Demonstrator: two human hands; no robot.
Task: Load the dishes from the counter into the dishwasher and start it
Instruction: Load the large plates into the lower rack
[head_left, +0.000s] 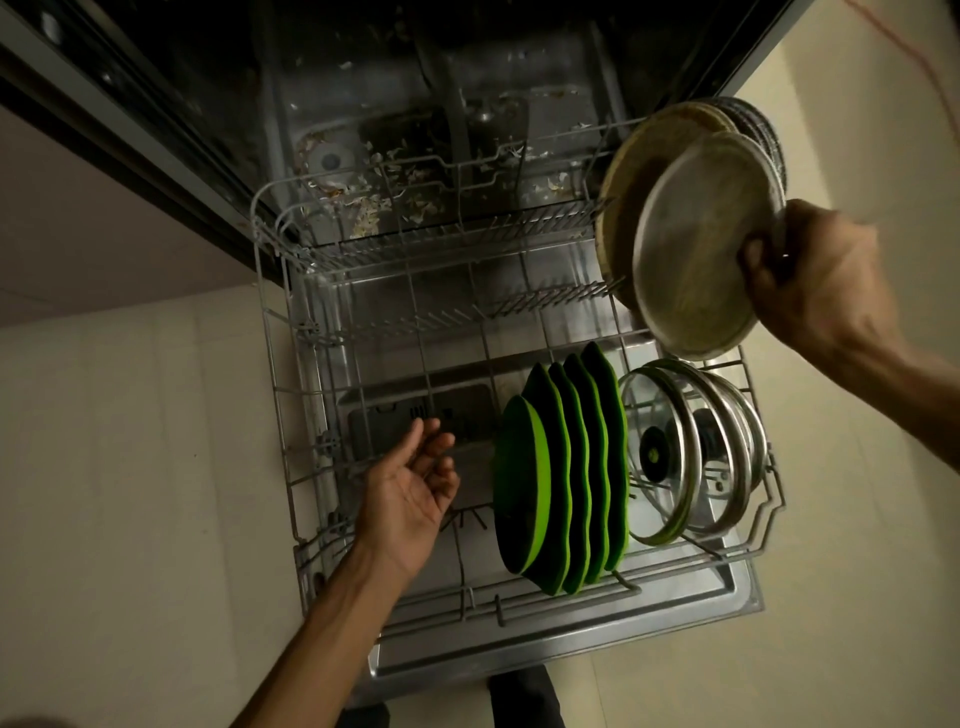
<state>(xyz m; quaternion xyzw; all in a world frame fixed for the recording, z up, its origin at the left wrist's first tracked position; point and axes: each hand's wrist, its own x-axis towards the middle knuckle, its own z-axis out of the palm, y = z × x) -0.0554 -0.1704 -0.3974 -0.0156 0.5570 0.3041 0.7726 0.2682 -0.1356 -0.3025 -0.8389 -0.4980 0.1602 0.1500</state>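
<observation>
Left hand (415, 499) hangs relaxed above the rack (291, 415); right hand (810, 275) grips a steel plate (701, 249) over pale floor tiles (130, 467).

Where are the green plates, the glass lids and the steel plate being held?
green plates (563, 467), head view, rim of a middle plate.
glass lids (660, 452), head view, glass of the front lid.
steel plate (706, 244), head view, its flat face.

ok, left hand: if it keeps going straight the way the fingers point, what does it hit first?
Probably the wire floor of the lower rack. The left hand is open, palm up, fingers pointing into the bare stretch of rack left of the green plates. Nothing sits in that line, though its height above the wires is unclear.
</observation>
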